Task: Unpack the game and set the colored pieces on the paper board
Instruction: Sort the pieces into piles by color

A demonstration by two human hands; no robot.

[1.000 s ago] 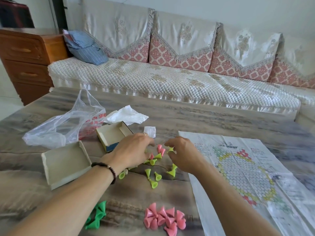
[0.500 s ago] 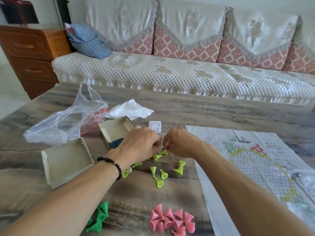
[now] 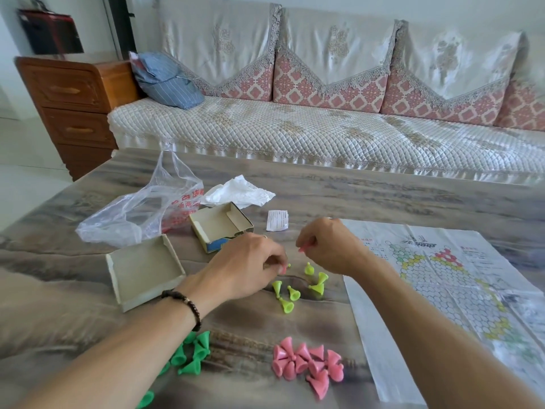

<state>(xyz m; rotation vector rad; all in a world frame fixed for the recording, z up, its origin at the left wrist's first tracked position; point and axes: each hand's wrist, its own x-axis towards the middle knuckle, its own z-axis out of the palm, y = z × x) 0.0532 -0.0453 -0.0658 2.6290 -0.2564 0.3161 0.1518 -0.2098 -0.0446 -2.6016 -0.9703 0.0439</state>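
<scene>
1. The left hand hovers low over the table, its fingertips pinching a small pink piece, apparently lifting it out of the yellow-green ones to keep the colours apart.
2. The right hand is raised just beyond and to the right of the left, fingers curled and pinching another pink piece, so it looks ready to be carried off.
3. Between and just below the two hands lie the loose yellow-green pieces, some upright, some tipped over; this scatter seems to be the part not yet sorted.
4. Nearer the person than the hands, a heap of pink pieces sits beside the right forearm, and a group of dark green pieces lies by the left forearm. My judgement is that these are finished colour piles, and the pinched pink ones belong with the pink heap.
5. The paper board is spread flat to the right of the right hand, with no pieces standing on it as far as I can see, so the placing has not begun.
6. To the left of the left hand, the box tray and the box lid lie open and emptied, pushed aside with the plastic bag beyond them.
</scene>
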